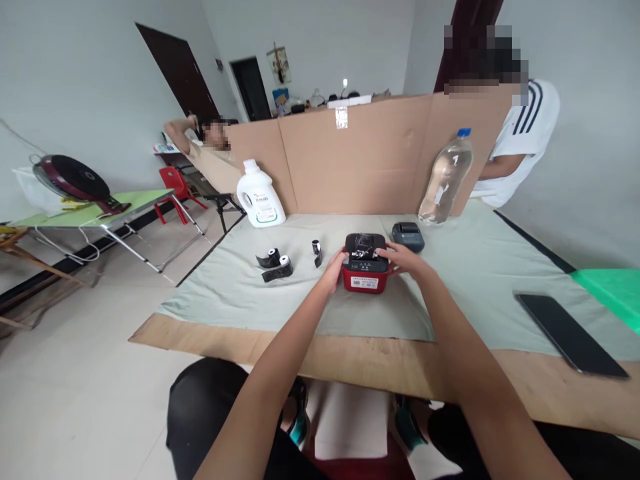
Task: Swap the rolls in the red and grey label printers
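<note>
My left hand (336, 269) and right hand (404, 259) hold the red box (365, 284) between them, each partly curled along one side, fingers apart only by the box's own width. It stands upright on the cloth (225, 297), straight ahead of me. As I judge it, the work is at an early handling stage: the box is in hand and its black top looks closed, while three rolls lie loose to the left of my grip, the small roll (316, 248) nearest, then the front roll (285, 266) and the back roll (273, 257). What remains beyond that I can't tell. Just behind my right hand sits the dark printer (409, 237), touched by neither hand. Farther out, beyond my grip, the jug (261, 197) stands left and the water bottle (447, 180) right, before the cardboard (357, 167).

My fingertips under the box's sides are hidden, so I can't say how firmly they press. Glare on the crumpled film (364, 245) masks the top, the label's print is too small to read, and the green sheet (613, 297) far right is cut off
</note>
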Demonstrator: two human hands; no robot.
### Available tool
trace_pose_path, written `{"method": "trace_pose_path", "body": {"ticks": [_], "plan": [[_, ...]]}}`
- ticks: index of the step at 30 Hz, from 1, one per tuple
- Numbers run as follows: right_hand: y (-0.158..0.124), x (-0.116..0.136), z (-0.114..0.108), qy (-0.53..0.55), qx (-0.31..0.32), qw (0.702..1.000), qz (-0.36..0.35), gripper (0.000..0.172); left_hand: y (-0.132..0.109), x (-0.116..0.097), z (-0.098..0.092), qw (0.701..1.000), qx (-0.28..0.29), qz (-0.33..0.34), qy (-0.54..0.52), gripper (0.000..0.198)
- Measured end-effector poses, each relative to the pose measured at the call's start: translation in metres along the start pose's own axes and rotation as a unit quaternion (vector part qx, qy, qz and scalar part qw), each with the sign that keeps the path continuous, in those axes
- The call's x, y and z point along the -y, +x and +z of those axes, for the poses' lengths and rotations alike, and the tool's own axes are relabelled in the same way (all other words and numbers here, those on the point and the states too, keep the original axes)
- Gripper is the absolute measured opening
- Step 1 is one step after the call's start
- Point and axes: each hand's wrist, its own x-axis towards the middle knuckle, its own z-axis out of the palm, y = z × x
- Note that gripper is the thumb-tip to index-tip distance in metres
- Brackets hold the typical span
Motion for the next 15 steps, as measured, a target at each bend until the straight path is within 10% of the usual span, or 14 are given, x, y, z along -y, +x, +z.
{"method": "trace_pose_path", "body": {"ticks": [7, 15], "plan": [[-0.032, -0.072, 0.060, -0.007, -0.134, 0.942, -0.309, 0.109, 0.002, 0.018, 0.009, 0.998, 0.013, 0.020, -0.066, 0.036], [0.078, -0.016, 0.005, 0.004, -0.120, 0.948, -0.294, 0.097, 0.114, -0.029, 0.040, 0.999, 0.012, 0.041, -0.026, 0.031]]}}
